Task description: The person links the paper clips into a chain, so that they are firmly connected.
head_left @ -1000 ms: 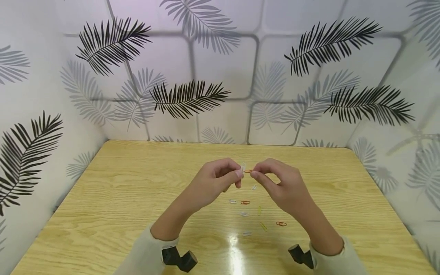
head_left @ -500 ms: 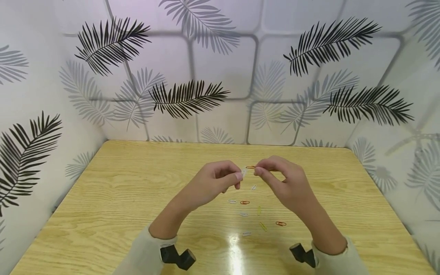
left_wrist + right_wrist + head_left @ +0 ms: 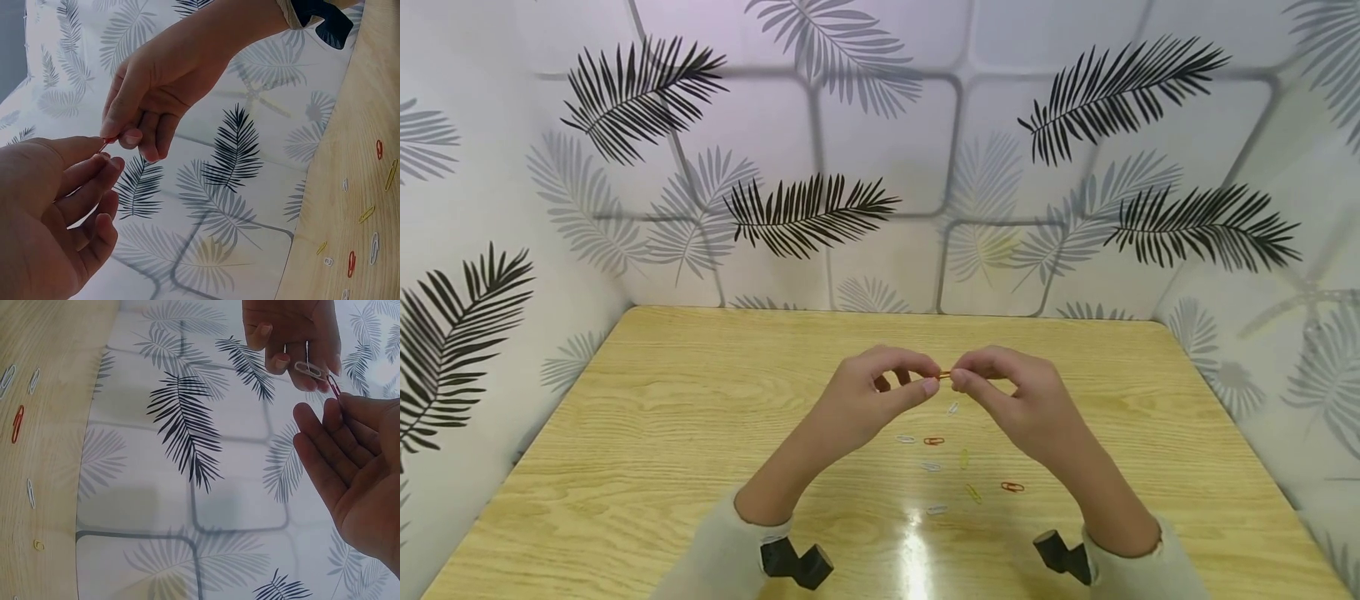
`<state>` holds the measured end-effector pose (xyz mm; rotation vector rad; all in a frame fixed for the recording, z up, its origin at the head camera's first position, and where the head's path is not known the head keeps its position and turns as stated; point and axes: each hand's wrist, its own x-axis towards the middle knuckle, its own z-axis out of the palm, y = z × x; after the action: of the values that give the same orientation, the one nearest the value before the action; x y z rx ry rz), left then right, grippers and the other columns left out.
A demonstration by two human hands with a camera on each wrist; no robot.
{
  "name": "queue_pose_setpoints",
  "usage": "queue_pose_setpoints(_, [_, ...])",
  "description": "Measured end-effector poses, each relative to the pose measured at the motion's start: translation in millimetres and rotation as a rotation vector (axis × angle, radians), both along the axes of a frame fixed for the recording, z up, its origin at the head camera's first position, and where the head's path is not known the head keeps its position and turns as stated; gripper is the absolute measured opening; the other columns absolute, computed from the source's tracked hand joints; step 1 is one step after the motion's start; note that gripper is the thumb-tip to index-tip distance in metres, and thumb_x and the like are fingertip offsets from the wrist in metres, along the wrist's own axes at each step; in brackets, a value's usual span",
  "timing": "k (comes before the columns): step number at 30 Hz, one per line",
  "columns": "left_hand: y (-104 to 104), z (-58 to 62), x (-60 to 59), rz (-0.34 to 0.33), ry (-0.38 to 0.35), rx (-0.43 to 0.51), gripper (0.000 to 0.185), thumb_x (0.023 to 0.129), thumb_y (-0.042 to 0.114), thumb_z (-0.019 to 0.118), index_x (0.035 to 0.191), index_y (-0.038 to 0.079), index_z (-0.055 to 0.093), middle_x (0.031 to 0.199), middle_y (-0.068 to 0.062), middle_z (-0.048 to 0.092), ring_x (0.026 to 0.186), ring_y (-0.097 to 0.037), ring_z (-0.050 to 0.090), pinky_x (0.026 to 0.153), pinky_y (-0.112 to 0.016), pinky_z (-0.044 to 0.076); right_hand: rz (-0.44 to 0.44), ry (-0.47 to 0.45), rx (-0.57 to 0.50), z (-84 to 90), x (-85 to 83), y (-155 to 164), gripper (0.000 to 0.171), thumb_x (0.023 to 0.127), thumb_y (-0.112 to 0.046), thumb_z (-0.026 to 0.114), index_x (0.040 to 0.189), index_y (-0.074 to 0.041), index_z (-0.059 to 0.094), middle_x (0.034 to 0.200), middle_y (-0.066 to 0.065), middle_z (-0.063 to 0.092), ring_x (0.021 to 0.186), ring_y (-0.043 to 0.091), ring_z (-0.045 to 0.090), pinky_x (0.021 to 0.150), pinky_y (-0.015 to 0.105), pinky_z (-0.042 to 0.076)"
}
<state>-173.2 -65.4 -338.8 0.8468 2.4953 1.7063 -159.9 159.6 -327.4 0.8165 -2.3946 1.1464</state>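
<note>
Above the table [image 3: 662, 400], both hands' fingertips pinch linked clips: left hand [image 3: 865, 404] white clip [image 3: 307, 369], right hand [image 3: 1022, 408] red clip [image 3: 334, 387].

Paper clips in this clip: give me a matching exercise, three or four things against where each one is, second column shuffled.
Things:
1. white paper clip
2. red paper clip
3. orange paper clip
4. yellow paper clip

Places:
A. lying on the table, nearest the right forearm
B. pinched by the left hand
C. pinched by the right hand
D. lying on the table among the loose clips between the two forearms

Pairs: 1-B, 2-C, 3-A, 4-D
</note>
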Motion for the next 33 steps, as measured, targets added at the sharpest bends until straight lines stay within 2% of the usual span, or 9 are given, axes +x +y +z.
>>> queue_pose_setpoints(6, [-2,-1.2,-2.5,0.013,0.023,0.000,0.012,0.098,0.031,0.068,0.105,0.025,0.075,0.099,0.009,0.068,0.090,-0.014,0.056,0.074,-0.031,0.050,0.022,-0.030,-0.021,-1.7,-2.1,-1,0.008,0.094,-0.005,0.069,0.100,-0.009,0.073,0.091,-0.002,0.074,0.084,0.009,0.070,0.079,0.031,0.059])
queue_pose_setpoints(10, [-8,-4.6,-7.3,0.033,0.045,-0.007,0.010,0.098,0.029,0.068,0.103,0.024,0.076,0.095,0.008,0.067,0.084,-0.015,0.056,0.071,-0.031,0.050,0.046,-0.169,-0.041,-6.4,-7.6,0,0.013,0.098,-0.012,0.066,0.109,-0.007,0.071,0.094,0.002,0.074,0.085,0.011,0.071,0.080,0.030,0.057])
queue_pose_setpoints(13, [-14,-8.9,-10.1,0.049,0.043,-0.023,0.009,0.098,0.028,0.068,0.102,0.024,0.075,0.094,0.008,0.066,0.083,-0.016,0.056,0.071,-0.030,0.050,0.051,-0.307,-0.035,-19.0,-17.4,4,0.019,0.101,-0.020,0.063,0.114,-0.008,0.070,0.095,0.003,0.073,0.084,0.011,0.070,0.079,0.032,0.057])
queue_pose_setpoints(17, [-20,-15.6,-11.6,0.061,0.033,-0.050,0.009,0.098,0.028,0.068,0.101,0.024,0.075,0.094,0.007,0.067,0.084,-0.017,0.056,0.071,-0.031,0.050,0.045,-0.422,0.085,-48.0,-36.4,11,0.021,0.101,-0.027,0.063,0.113,-0.012,0.071,0.092,0.001,0.070,0.083,0.017,0.066,0.073,0.032,0.055])
queue_pose_setpoints(20, [-22,-20.3,-11.9,0.065,0.029,-0.072,0.009,0.098,0.027,0.068,0.102,0.023,0.075,0.094,0.007,0.067,0.084,-0.017,0.056,0.071,-0.031,0.050,0.049,-0.457,0.214,-70.5,-47.2,15,0.021,0.101,-0.027,0.064,0.113,-0.012,0.072,0.093,-0.002,0.069,0.082,0.019,0.064,0.068,0.030,0.052])
queue_pose_setpoints(24, [-22,-25.9,-11.7,0.071,0.015,-0.100,0.010,0.098,0.028,0.068,0.102,0.023,0.075,0.096,0.007,0.068,0.085,-0.016,0.056,0.070,-0.031,0.049,0.054,-0.474,0.343,-93.0,-55.9,17,0.019,0.099,-0.024,0.067,0.111,-0.011,0.073,0.097,-0.005,0.070,0.083,0.013,0.062,0.067,0.028,0.051])
queue_pose_setpoints(27, [-22,-31.3,-11.5,0.077,-0.005,-0.113,0.010,0.097,0.028,0.069,0.103,0.022,0.076,0.096,0.007,0.068,0.086,-0.017,0.056,0.069,-0.031,0.049,0.067,-0.466,0.415,-103.1,-61.2,15,0.014,0.097,-0.021,0.069,0.107,-0.013,0.075,0.097,-0.006,0.070,0.082,0.009,0.060,0.068,0.027,0.051])
queue_pose_setpoints(33, [-21,-41.4,-10.8,0.081,-0.054,-0.127,0.008,0.097,0.028,0.069,0.100,0.024,0.075,0.097,0.009,0.068,0.086,-0.016,0.056,0.069,-0.031,0.049,0.085,-0.445,0.540,-111.9,-65.2,9,0.009,0.095,-0.018,0.071,0.102,-0.017,0.076,0.098,-0.007,0.071,0.085,0.007,0.062,0.072,0.028,0.052])
